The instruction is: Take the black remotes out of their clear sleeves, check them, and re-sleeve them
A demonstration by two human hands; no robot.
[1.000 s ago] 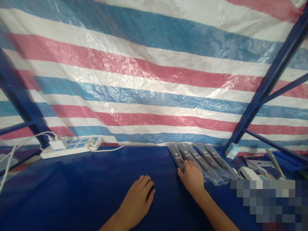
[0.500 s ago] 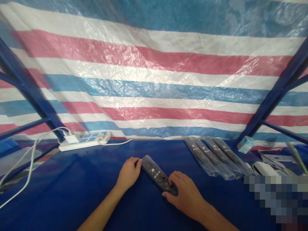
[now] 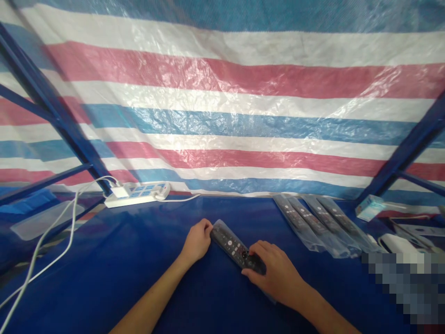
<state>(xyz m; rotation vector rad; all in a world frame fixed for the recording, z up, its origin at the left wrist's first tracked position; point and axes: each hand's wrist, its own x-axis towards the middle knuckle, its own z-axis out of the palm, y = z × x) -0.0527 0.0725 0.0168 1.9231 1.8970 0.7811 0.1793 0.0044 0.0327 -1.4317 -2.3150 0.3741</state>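
A black remote control (image 3: 233,246) in a clear plastic sleeve lies slantwise on the blue table, its upper end toward the left. My left hand (image 3: 198,239) is closed in a pinch at the upper left corner of the sleeve. Around the lower end of the remote, my right hand (image 3: 276,273) is closed, thumb on the near side and fingers on the far side. Some clear film (image 3: 270,298) pokes out below my right hand. The lower tip of the remote is hidden under that hand.
Several bagged remotes (image 3: 314,222) lie in a slanted row at the back right. Beyond them are a small light-blue box (image 3: 369,207) and a white device (image 3: 399,246). A white power strip (image 3: 139,194) with cables stands back left. Blue frame posts (image 3: 66,134) flank a striped tarp (image 3: 243,116).
The view has shifted, so everything sits a little farther right and slightly higher. Both hands keep their hold on the sleeved remote. Clear film now shows below my right hand.
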